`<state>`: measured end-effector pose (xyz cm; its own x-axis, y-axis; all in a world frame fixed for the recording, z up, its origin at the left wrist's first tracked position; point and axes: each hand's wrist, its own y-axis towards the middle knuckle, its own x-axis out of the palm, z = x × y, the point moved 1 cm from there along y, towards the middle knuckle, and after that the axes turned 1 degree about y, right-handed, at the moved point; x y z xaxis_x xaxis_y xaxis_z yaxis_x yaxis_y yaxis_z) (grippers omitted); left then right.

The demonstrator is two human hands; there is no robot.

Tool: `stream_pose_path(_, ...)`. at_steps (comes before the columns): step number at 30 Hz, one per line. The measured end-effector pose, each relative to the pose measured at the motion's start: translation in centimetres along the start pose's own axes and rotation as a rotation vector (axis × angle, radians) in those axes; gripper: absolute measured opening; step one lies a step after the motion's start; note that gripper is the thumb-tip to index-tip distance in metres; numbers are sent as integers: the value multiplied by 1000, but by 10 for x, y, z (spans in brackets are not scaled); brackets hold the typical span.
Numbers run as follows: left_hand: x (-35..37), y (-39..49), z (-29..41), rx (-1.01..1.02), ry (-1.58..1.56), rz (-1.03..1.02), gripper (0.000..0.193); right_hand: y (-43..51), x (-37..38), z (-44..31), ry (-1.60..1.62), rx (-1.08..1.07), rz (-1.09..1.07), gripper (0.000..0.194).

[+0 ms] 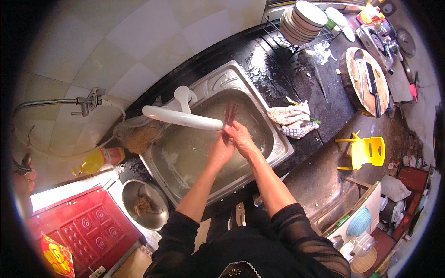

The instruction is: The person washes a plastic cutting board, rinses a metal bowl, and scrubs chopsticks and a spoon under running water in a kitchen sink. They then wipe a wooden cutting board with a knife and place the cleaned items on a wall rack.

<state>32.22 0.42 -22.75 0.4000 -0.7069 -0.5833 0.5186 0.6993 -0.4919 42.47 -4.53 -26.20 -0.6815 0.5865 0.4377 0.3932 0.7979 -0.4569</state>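
Observation:
A bundle of reddish-brown chopsticks [231,114] points away from me over the metal sink [283,149], just past the spout of the white faucet [180,118]. My right hand [240,138] grips the bundle from the right side. Slightly blurred, my left hand [221,150] closes around its lower end, and the two hands touch. Cloudy water [187,149] with some foam fills the basin below them. The lower ends of the chopsticks are mostly hidden by my fingers.
Right of the sink lie crumpled cloths [292,116]. Farther off, a round chopping board [347,69] carries a cleaver [372,81] and a ladle. Stacked bowls [300,24] stand on a wire rack. A steel basin [127,198] and a yellow bottle [92,161] are at the left.

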Motion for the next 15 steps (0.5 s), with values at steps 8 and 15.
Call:
stream_pose_path(8,-1,-26,-36,-177,-847,-201,26,-8,11,-1,306,122,-161,36)
stream_pose_path(15,-9,-31,-23,-78,-687,-163,24,-15,37,7,204,85,-101,44)
